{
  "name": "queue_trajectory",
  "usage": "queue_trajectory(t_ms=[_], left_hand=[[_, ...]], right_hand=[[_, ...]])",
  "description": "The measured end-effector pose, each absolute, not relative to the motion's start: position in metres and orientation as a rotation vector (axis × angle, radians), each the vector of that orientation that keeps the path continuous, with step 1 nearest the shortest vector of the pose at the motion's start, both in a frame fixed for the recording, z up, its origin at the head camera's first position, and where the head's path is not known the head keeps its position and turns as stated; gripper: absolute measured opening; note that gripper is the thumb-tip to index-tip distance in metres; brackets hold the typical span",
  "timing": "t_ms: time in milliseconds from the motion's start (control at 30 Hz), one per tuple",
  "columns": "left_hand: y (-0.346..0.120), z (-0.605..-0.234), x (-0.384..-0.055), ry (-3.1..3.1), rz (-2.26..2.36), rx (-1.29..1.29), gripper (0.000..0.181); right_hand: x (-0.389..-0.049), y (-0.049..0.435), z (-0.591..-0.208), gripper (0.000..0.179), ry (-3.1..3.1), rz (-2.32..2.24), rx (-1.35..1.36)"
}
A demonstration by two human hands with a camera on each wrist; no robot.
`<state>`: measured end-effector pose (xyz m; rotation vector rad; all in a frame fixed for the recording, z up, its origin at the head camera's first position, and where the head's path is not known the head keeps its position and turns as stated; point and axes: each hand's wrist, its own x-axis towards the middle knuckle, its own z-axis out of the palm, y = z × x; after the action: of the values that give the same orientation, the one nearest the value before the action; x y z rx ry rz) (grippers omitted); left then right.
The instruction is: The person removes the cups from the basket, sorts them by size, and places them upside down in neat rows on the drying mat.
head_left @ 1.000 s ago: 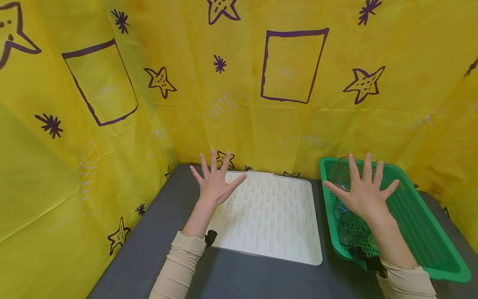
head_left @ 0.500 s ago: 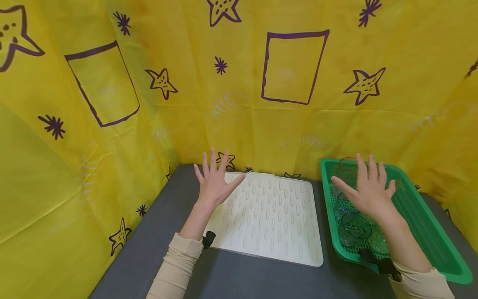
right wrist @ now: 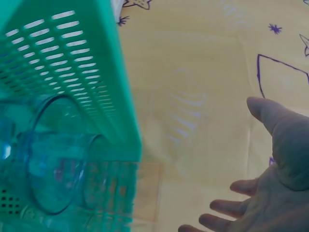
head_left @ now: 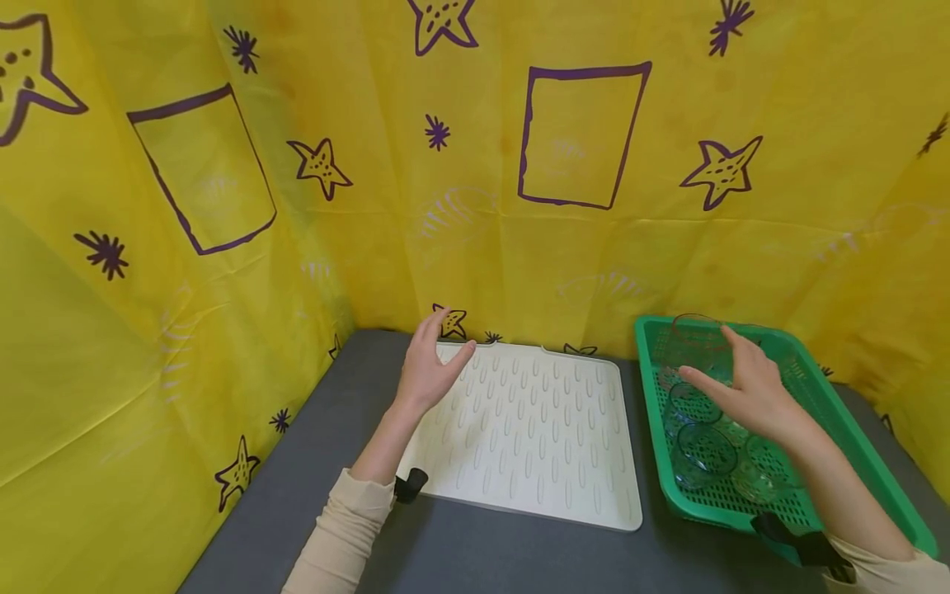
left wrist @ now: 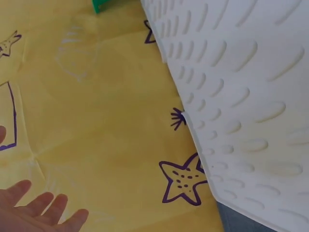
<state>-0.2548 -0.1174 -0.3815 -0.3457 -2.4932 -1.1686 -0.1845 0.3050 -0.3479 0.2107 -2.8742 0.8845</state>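
Observation:
My left hand (head_left: 426, 373) hovers over the left back part of a white ribbed drying mat (head_left: 530, 437), thumb spread from the fingers. It holds nothing; in the left wrist view its loosely bent fingers (left wrist: 46, 208) show at the lower left. Above a green plastic basket (head_left: 864, 487) floats my right hand (head_left: 760, 394), thumb and fingers apart and nothing between them. Clear drinking glasses stand inside the basket: one with a bluish rim (head_left: 707, 450), a second (head_left: 693, 403) behind it, and a pale one (head_left: 757, 474) beside them. A reddish rim shows farther back, partly behind the right hand.
A dark grey tabletop (head_left: 475, 549) carries the mat and, to its right, the basket. Yellow cloth (head_left: 416, 247) with purple starfish drawings hangs behind and at the left. The basket's slotted wall (right wrist: 111, 96) rises beside the glasses in the right wrist view.
My right hand has shifted right and turned, its fingers less spread, uncovering more glasses in the basket. The left hand has turned sideways and drawn its fingers closer together.

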Motion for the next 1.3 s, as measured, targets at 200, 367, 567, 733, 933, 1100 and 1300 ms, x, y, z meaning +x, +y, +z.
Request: queue_trajectory(t_ms=[200, 367, 567, 733, 933, 1100, 1300], left_hand=[[-0.118, -0.380, -0.251, -2.420, -1.460, -0.397, 0.065], [-0.121, -0.381, -0.247, -2.349, -1.815, -0.402, 0.064], [-0.122, -0.384, -0.243, -2.341, -2.051, -0.383, 0.064], [-0.122, -0.391, -0.240, -2.308, -2.150, -0.357, 0.061], [-0.123, -0.400, -0.236, -2.283, -2.243, -0.333, 0.055], [-0.124, -0.409, -0.234, -2.269, -2.332, -0.311, 0.056], [-0.127, -0.415, -0.229, -2.254, -2.404, -0.301, 0.057]], right_hand=[[-0.176, 0.319, -0.352, 0.090, -2.922, 0.956, 0.189], [-0.167, 0.332, -0.359, 0.089, -2.949, 0.990, 0.178], [-0.156, 0.350, -0.370, 0.088, -2.993, 0.968, 0.147], [-0.148, 0.361, -0.379, 0.086, -3.009, 0.955, 0.155], [-0.143, 0.369, -0.386, 0.086, -3.048, 0.923, 0.130], [-0.141, 0.377, -0.396, 0.089, -3.068, 0.877, 0.107], [-0.137, 0.385, -0.406, 0.090, -3.082, 0.775, 0.080]])
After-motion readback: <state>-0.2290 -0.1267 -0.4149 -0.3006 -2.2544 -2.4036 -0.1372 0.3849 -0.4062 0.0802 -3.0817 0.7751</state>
